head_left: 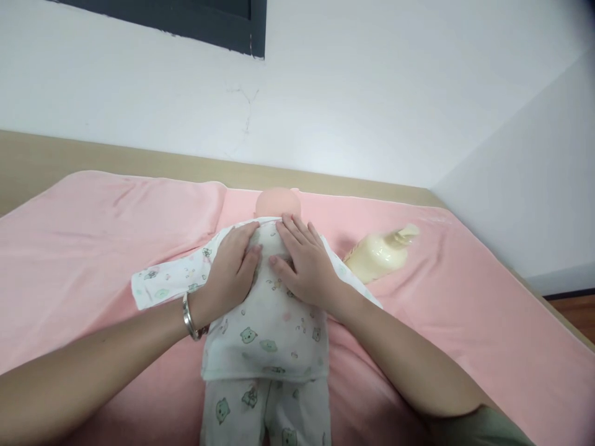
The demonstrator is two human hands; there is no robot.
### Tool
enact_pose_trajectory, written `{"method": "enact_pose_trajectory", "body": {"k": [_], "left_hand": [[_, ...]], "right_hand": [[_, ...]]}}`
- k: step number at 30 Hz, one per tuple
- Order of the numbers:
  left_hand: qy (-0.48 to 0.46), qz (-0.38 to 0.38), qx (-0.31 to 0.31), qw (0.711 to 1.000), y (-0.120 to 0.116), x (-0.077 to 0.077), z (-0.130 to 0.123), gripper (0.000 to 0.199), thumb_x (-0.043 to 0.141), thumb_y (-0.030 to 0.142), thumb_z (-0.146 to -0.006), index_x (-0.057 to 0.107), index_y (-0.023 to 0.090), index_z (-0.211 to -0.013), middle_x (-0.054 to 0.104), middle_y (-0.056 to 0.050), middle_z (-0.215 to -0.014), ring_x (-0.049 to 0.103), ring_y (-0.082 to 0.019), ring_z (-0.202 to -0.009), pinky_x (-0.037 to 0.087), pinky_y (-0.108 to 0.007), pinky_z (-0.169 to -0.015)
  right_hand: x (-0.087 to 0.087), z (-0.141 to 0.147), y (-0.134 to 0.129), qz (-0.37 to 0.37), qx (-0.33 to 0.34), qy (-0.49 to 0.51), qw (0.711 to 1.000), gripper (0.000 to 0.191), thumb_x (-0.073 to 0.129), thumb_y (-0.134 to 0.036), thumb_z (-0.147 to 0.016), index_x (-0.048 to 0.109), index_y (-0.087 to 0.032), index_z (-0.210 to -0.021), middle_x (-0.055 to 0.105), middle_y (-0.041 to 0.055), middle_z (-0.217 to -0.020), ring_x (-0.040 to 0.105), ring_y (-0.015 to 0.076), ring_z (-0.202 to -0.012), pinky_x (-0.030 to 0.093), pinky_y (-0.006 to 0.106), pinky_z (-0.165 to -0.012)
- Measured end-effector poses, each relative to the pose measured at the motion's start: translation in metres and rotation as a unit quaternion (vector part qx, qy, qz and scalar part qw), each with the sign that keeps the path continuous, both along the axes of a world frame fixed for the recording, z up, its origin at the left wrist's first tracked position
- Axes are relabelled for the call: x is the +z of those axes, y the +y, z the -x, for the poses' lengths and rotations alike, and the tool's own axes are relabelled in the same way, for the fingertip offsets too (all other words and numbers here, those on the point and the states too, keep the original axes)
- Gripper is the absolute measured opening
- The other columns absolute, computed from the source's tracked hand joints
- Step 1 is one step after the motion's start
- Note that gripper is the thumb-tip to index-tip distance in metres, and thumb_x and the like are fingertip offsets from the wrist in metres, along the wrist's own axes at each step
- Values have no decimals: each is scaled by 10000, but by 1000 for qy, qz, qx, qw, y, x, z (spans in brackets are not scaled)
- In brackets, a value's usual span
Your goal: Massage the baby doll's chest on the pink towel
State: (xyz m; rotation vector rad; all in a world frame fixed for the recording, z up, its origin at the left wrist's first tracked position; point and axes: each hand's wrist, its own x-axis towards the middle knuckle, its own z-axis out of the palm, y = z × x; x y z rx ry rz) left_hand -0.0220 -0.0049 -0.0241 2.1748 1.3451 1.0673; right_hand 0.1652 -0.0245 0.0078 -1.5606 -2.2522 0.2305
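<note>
A doll [277, 203] in a white printed top [264, 347] and matching trousers [297, 409] lies on a pink sheet, its bare head toward the wall. My left hand [232, 266] rests flat on the left side of the top near the shoulder, fingers extended and thumb apart. On the right side of the upper top lies my right hand [304, 260], palm down with its fingers spread a little. Neither hand grips anything. One sleeve stretches out to the left; the other is partly covered by my right forearm.
A pale yellow pump bottle [379, 254] lies on its side right of the doll. The pink sheet [465, 297] covers a wooden surface with a raised back edge [153, 160]. Behind stands a white wall [348, 93] with a dark frame [209, 25].
</note>
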Motion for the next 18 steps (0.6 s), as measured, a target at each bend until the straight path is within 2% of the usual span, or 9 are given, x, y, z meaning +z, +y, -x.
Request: {"method": "enact_pose_trajectory", "body": {"k": [2, 4, 6, 9, 12, 16, 18], "left_hand": [[12, 12, 6, 1000, 0, 1, -1, 545, 313, 414, -1054, 487, 136, -1489, 637, -145, -1447, 585, -262, -1356, 318, -566, -1322], [39, 28, 14, 999, 2, 3, -1, 578, 284, 420, -1059, 448, 118, -1524, 624, -160, -1470, 564, -278, -1391, 175, -648, -1352], [85, 38, 6, 996, 4, 7, 0, 597, 254, 415, -1062, 443, 104, -1535, 584, -177, -1529, 518, -303, -1453, 140, -703, -1335], [167, 36, -14, 985, 8, 16, 2, 618, 223, 388, -1057, 479, 73, -1523, 526, -196, -1595, 454, -332, -1521, 236, -706, -1307], [226, 26, -19, 974, 2, 27, 1, 640, 213, 372, -1057, 521, 24, -1496, 562, -220, -1555, 497, -358, -1491, 364, -683, -1258], [286, -72, -11, 956, -23, 33, -3, 613, 253, 314, -1054, 618, -16, -1418, 653, -261, -1432, 596, -410, -1394, 484, -667, -1173], [298, -115, -12, 947, -34, 33, -5, 597, 257, 274, -1048, 658, -11, -1386, 680, -258, -1394, 638, -410, -1344, 529, -637, -1141]], "right_hand": [[1, 5, -8, -12, -20, -27, 999, 684, 422, -412, -1049, 393, -43, -1624, 316, 193, -1726, 276, 361, -1637, 259, 605, -1343], [2, 13, -23, -37, -49, -73, 995, 678, 388, -405, -1063, 422, 11, -1598, 407, 265, -1661, 376, 414, -1582, 332, 607, -1307], [3, 21, -38, -74, -65, -125, 987, 647, 377, -381, -1068, 493, 37, -1548, 512, 321, -1563, 507, 444, -1487, 395, 611, -1265], [4, 26, -49, -112, -56, -160, 979, 594, 390, -354, -1063, 579, 13, -1490, 596, 324, -1477, 608, 433, -1391, 455, 594, -1222], [4, 21, -38, -84, -66, -131, 986, 618, 413, -378, -1053, 569, 32, -1488, 595, 297, -1495, 584, 406, -1426, 451, 547, -1243], [1, 11, -15, -30, -123, -101, 987, 719, 449, -447, -1040, 495, 89, -1518, 504, 321, -1572, 468, 421, -1522, 397, 550, -1281], [1, 10, -12, -32, -123, -104, 986, 718, 446, -450, -1044, 484, 76, -1531, 498, 312, -1582, 457, 422, -1528, 399, 557, -1275]]}}
